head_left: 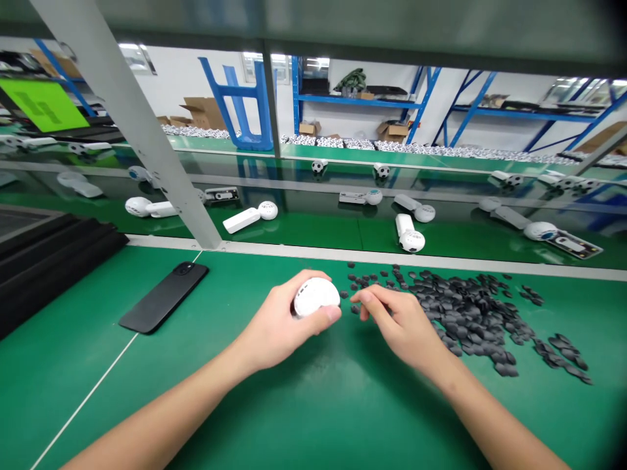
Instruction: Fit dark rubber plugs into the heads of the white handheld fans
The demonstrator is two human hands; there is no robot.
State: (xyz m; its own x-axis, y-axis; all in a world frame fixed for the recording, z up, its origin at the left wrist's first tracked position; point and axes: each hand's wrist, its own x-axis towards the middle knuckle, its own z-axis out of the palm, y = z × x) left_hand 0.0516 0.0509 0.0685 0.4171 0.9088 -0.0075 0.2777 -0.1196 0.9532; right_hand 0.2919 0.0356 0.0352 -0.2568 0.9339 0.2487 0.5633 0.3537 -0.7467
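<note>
My left hand (pixel 284 320) is closed round a white ball-shaped housing (pixel 316 297), thumb across its near right side. Small dark slots show on the housing's upper left; its underside is hidden in the palm. Just to the right, my right hand (pixel 399 320) is held in a pinch, thumb against the curled forefinger, apart from the housing. Whether a small piece sits between those fingertips I cannot make out. Loose dark, flat pieces (pixel 470 313) lie heaped beside and beyond the right hand, with several scattered near its fingertips.
A black phone (pixel 166 297) lies on the green table (pixel 196 405) at left, near stacked black foam (pixel 53 261). Beyond a pale rail, white handled units with ball heads (pixel 410 234) lie spread on a green belt (pixel 304 235). A slanted metal post (pixel 147 130) rises at left.
</note>
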